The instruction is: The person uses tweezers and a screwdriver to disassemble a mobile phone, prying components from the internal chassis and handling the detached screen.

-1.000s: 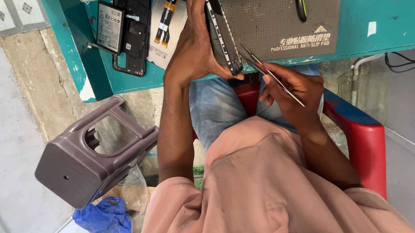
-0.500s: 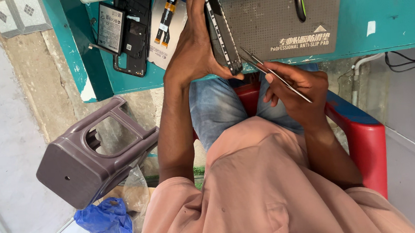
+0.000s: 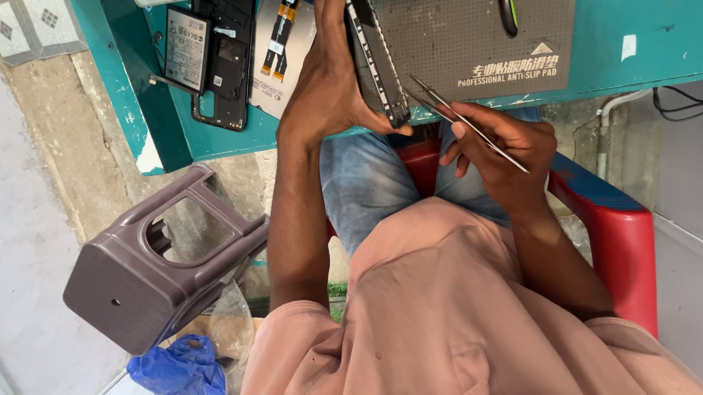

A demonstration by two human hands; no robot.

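Observation:
My left hand (image 3: 334,82) grips a dark phone body (image 3: 375,53), held on its edge against the front of the teal workbench (image 3: 639,24). My right hand (image 3: 502,148) holds thin metal tweezers (image 3: 462,118) whose tips point at the lower end of the phone. The tips sit just beside the phone's bottom edge; whether they touch it I cannot tell. A grey anti-slip pad (image 3: 455,22) lies on the bench behind the phone.
An opened phone shell with a battery (image 3: 210,50) and flex-cable parts (image 3: 280,36) lie on the bench at left. A grey plastic stool (image 3: 156,263) lies tipped on the floor, a blue bag (image 3: 178,382) below it. I sit on a red chair (image 3: 613,227).
My right hand with the tweezers has shifted slightly right and down. The left hand keeps the phone in the same place.

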